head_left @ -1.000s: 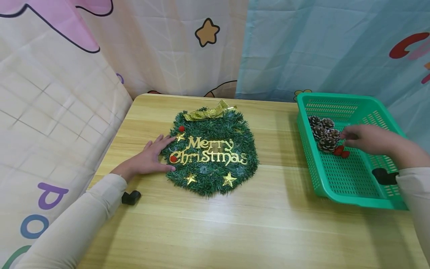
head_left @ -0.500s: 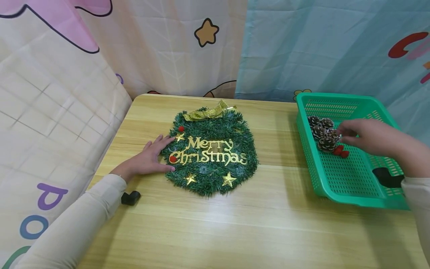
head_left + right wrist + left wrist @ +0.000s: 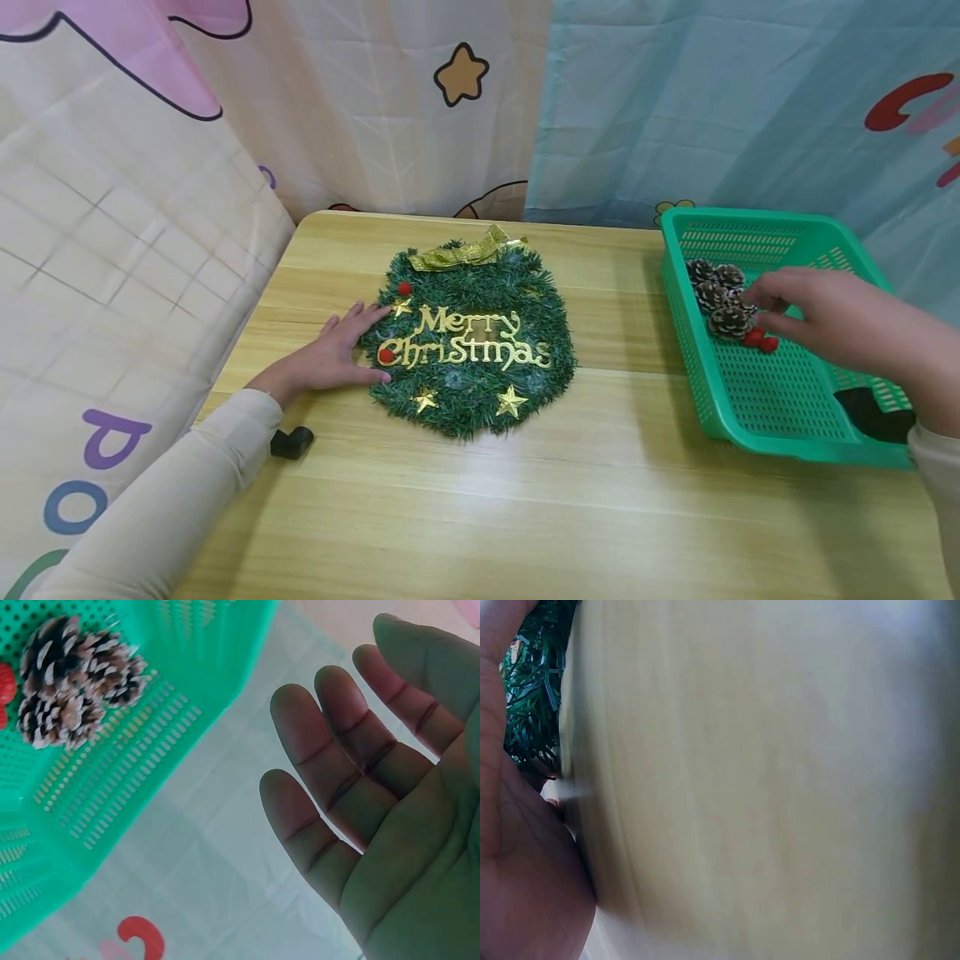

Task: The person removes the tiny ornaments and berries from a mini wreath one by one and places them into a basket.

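A green tinsel wreath (image 3: 472,287) lies on the table, with a gold bow at its top, small red balls, gold stars and a gold "Merry Christmas" sign (image 3: 435,320). My left hand (image 3: 333,352) rests against its left edge, fingers straight and spread, thumb at the lower left. Several pinecones (image 3: 729,322) and red pompoms (image 3: 768,344) are grouped in a green plastic basket (image 3: 810,450). Over them hovers my right hand (image 3: 843,321). In the right wrist view its fingers (image 3: 300,727) are spread and slightly bent, holding nothing, with the pinecones (image 3: 56,660) apart from them.
The basket's raised wall stands around the pinecones at the table's right. Curtains (image 3: 637,108) hang behind and left of the wooden table (image 3: 510,517). A small black object (image 3: 292,442) sits beside my left wrist.
My right hand's fingertips have shifted slightly left over the pinecones, and the hand looks larger, closer to the head camera. The left hand and the wreath stay put.
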Demonstrator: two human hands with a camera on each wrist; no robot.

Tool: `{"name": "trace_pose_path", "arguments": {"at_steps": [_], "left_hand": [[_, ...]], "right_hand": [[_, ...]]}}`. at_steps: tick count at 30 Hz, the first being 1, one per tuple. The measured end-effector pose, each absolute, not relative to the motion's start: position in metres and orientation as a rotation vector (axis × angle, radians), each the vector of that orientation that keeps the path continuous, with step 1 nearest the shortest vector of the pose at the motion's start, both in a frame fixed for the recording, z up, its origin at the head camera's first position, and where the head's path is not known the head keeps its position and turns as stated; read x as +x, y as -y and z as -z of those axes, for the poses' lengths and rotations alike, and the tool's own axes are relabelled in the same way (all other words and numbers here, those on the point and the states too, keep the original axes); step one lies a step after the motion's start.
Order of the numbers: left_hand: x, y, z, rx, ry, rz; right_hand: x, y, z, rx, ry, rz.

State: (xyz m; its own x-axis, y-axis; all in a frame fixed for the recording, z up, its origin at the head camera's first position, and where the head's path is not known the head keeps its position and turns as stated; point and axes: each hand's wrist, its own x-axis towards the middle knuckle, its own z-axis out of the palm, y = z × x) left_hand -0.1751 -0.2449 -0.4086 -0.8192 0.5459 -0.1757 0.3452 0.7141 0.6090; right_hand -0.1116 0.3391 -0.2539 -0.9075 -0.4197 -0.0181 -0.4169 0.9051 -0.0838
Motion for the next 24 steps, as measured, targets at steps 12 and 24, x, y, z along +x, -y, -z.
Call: {"name": "trace_pose_path", "arguments": {"at_steps": [12, 24], "left_hand": [[-0.175, 0.245, 0.409, 0.688, -2.578, -0.811], [-0.175, 0.245, 0.409, 0.691, -2.577, -0.817]], "right_hand": [[-0.087, -0.313, 0.253, -0.838, -3.078, 0.154], [-0.073, -0.285, 0.257, -0.95, -3.037, 0.275]]}}
